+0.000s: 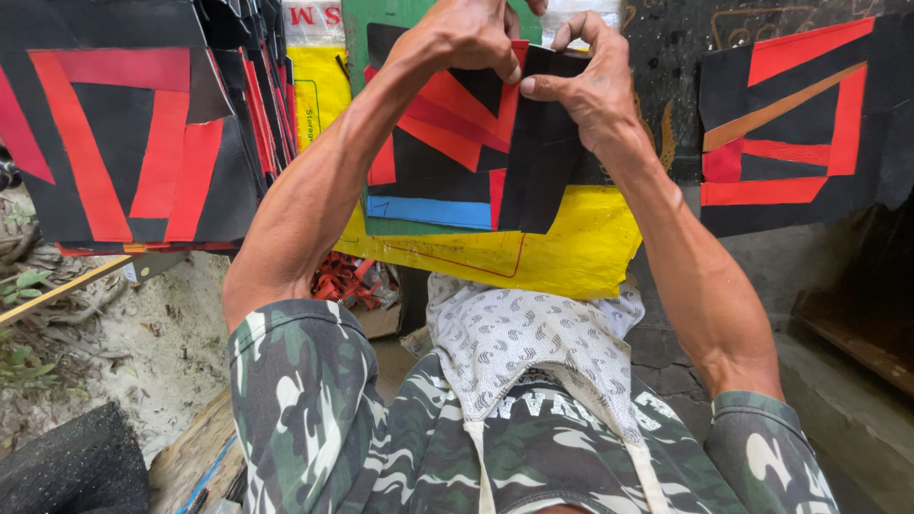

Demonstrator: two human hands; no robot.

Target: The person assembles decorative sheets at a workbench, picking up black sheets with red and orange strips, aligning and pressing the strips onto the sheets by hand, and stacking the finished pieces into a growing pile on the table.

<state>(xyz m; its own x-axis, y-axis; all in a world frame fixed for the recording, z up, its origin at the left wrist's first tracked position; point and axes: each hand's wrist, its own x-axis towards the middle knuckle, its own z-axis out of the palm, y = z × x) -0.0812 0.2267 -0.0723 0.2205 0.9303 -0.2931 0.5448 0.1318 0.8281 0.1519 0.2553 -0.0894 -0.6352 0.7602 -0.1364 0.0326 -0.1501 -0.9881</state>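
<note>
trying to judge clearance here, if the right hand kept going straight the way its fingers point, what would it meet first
The right hand points toward the left hand across the black and red patchwork piece both hold. It would likely meet the left hand's fingers first; depth is unclear.

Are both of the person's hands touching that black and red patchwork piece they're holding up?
Touching. The head view shows the left hand pinching the black and red patchwork piece at its top edge, and the right hand gripping its folded black flap with thumb and fingers.
</note>
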